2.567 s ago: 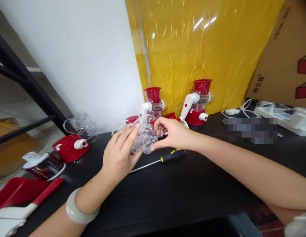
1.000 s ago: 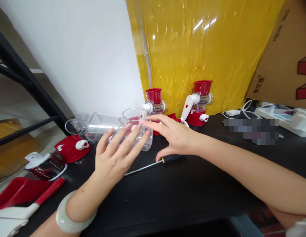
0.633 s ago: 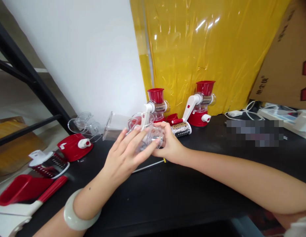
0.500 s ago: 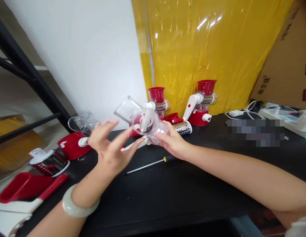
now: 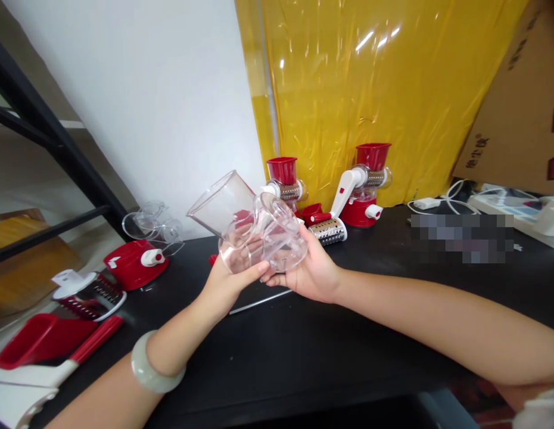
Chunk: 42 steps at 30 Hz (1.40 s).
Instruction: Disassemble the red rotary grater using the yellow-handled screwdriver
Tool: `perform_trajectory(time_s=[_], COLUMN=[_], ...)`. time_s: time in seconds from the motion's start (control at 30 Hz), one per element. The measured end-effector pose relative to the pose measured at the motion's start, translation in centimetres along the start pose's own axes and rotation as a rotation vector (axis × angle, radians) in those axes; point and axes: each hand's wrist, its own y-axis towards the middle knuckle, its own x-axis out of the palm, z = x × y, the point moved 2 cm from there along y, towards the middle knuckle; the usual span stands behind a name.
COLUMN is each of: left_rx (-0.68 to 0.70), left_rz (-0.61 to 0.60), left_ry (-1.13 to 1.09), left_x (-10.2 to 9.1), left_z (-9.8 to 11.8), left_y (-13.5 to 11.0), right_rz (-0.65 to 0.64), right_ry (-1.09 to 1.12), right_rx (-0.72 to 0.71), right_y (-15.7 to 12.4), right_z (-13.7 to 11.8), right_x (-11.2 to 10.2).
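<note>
A clear plastic grater housing (image 5: 250,223), with a square hopper tilted up to the left and a round drum opening, is held above the black table (image 5: 330,345). My left hand (image 5: 227,283) grips it from below on the left. My right hand (image 5: 310,271) cups its round end from the right. A pale bangle sits on my left wrist. A screwdriver shaft (image 5: 259,301) lies on the table under my hands.
Two assembled red-and-white rotary graters (image 5: 286,182) (image 5: 364,185) stand at the back by yellow film. A loose steel drum (image 5: 330,231) lies between them. Clear parts (image 5: 152,223), a red base (image 5: 131,265) and red pieces (image 5: 40,342) lie left. Cables and a cardboard box sit right.
The clear housing has been lifted off the table and turned hopper-up; my left hand went from open beside it to gripping it underneath. My right hand stayed on its round end.
</note>
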Motion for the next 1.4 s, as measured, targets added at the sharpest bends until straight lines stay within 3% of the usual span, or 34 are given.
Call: perform_trajectory(time_s=[0.17,0.3,0.53,0.8,1.4], left_rx=[-0.054,-0.088,-0.093,-0.112,-0.121], left_rz=[0.224,0.298,0.288,0.227,0.244], left_ry=[0.009,-0.045,-0.097,-0.092,-0.038], left_x=[-0.3,-0.4,-0.3,-0.2,0.1], left_z=[-0.1,-0.1,0.4,0.3,0.2], left_y=[0.2,0.3,0.2,0.3,0.0], right_rz=[0.118,0.168,0.099,0.155,0.214], right_ry=[-0.107,-0.28,-0.574,-0.641,-0.746], right_rx=[-0.115,-0.252,-0.359,-0.409,-0.449], right_y=[0.5,0.9,1.1,1.0,0.0], right_z=[0.1,0.4,0.6,0.8,0.3], right_x=[-1.1,-2.7,-3.8,-3.4,-2.1])
